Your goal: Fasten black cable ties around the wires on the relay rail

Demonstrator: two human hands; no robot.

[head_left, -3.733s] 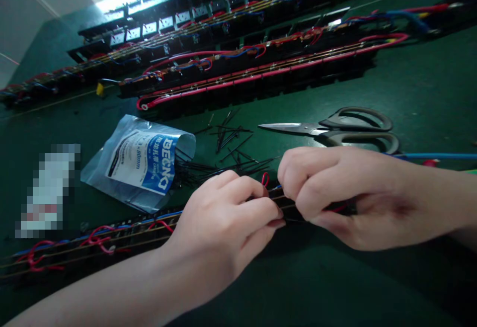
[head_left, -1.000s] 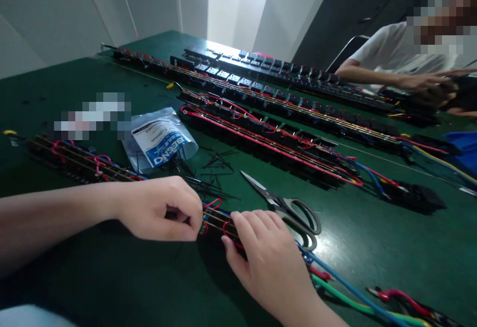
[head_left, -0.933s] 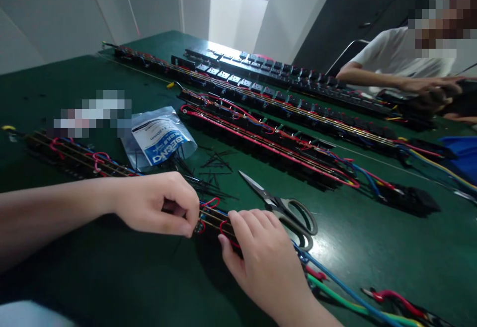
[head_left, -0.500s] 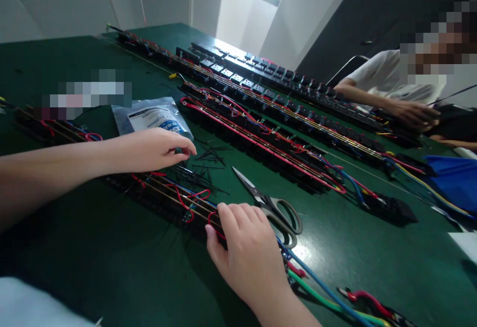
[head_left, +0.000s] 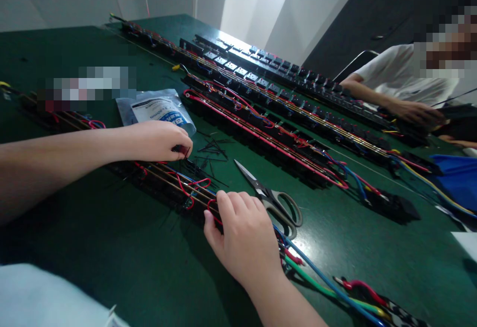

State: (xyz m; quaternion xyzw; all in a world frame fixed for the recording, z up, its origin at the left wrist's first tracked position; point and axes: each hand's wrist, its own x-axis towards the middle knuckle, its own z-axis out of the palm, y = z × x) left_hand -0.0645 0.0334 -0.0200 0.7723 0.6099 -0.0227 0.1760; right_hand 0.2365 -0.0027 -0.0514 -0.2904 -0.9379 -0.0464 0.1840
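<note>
Fingers (head_left: 184, 149) of the left hand (head_left: 158, 140): curled, tips drawn in close to the thumb, small gap inside the curl. Tips were at the loose black cable ties (head_left: 212, 150); could not tell whether they pinched 1. Left forearm (head_left: 55, 163) passed over the wired strip (head_left: 164, 183), hiding a stretch of it.

Right hand (head_left: 246, 237): fingers side by side, bent over the top of the strip, thumb apart on the near side. Loose grip, toward the strip's right end.

Strip lay slantwise on the green counter (head_left: 130, 267), far left to under the right palm, red wire loops (head_left: 181, 183) rising between the hands. Blue cable (head_left: 320, 283) and green cable (head_left: 301, 271) trailed past the right hand to the lower right.

Ties lay scattered beyond the strip, near a plastic bag (head_left: 156, 108) with a blue-and-white label, partly hidden by the left hand. Scissors (head_left: 264, 191) lay just beyond the right hand, blades together, pointing away and left. Farther back, more wired strips (head_left: 261, 129) in rows; across the counter, a person in a white top (head_left: 400, 71).
</note>
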